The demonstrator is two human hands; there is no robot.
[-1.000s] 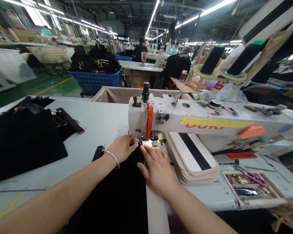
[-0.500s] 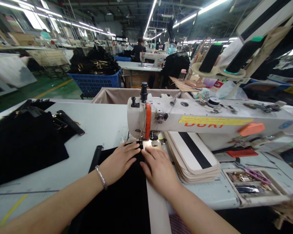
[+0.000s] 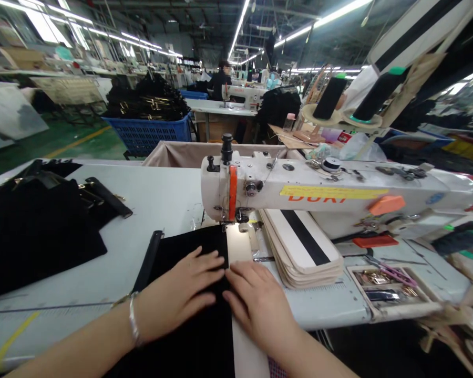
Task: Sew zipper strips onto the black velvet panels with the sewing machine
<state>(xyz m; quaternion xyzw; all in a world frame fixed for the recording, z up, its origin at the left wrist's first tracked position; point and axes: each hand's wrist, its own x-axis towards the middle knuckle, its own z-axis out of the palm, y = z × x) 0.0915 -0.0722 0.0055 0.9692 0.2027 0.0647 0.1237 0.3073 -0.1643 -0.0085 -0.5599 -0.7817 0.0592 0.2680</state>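
Observation:
A black fabric piece [image 3: 189, 247] lies on the white sewing table [image 3: 157, 199], its far edge under the needle of the white sewing machine [image 3: 299, 191]. My left hand [image 3: 177, 294] lies flat on the fabric with fingers spread, a silver bracelet at the wrist. My right hand [image 3: 260, 302] rests flat at the fabric's right edge, fingers stretched toward the left hand. Both hands sit a hand's length in front of the needle.
A pile of black pieces [image 3: 35, 220] lies at the left. Striped cream panels [image 3: 303, 249] are stacked right of the needle. A tray of small metal parts [image 3: 386, 286] sits further right. A blue basket [image 3: 150, 131] and a distant person [image 3: 220, 79] are behind.
Both hands have slid back toward me, away from the needle, and now lie flat. More of the black fabric shows between the hands and the needle.

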